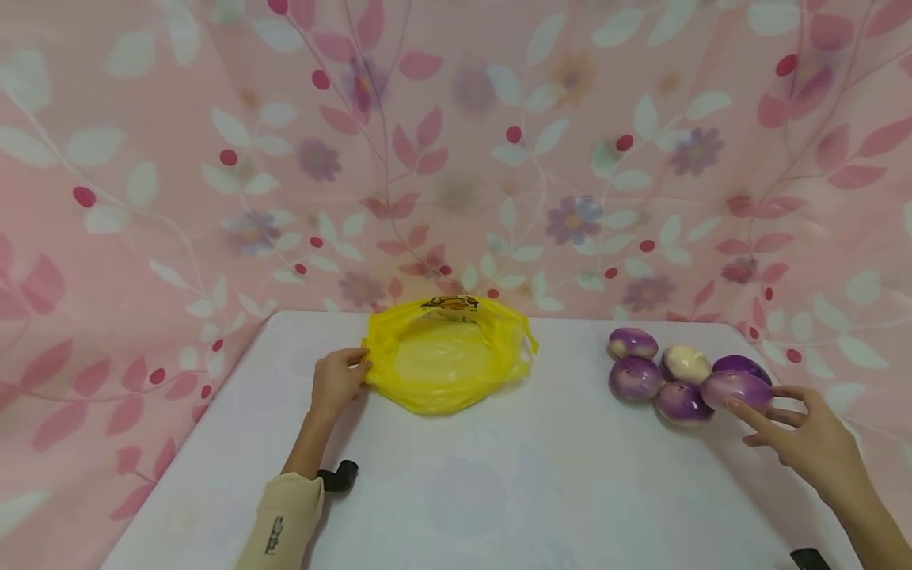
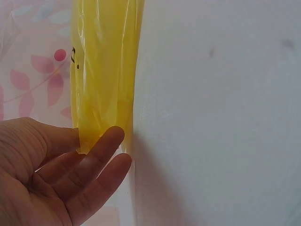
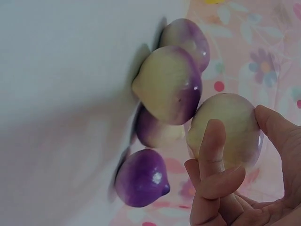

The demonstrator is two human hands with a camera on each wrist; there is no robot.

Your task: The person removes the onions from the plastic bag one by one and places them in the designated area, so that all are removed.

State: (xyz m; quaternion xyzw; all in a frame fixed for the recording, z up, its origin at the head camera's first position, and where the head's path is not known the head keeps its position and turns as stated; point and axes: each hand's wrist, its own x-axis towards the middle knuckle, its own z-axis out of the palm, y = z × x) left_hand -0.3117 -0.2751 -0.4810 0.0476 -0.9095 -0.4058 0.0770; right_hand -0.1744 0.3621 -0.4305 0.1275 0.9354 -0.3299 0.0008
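In the head view, a yellow plastic bag [image 1: 435,398] lies with its mouth spread wide near the back of the table. My left hand [image 1: 338,384] pinches the bag's left edge; the left wrist view shows the yellow film [image 2: 106,80] between thumb and fingers. On the right, my right hand [image 1: 805,435] grips a purple-and-white onion [image 1: 737,391] between thumb and fingers. In the right wrist view this onion [image 3: 230,117] appears raised off the table beside the others. Several more onions [image 1: 636,378] sit clustered just left of that hand, one of them mostly white [image 1: 686,364].
A white table [image 1: 570,491] lies under everything. Behind it hangs a pink curtain [image 1: 456,182] with leaves and flowers. Black wrist pieces show by the left wrist [image 1: 340,476] and at the bottom right. A beige sleeve [image 1: 281,518] covers the left forearm.
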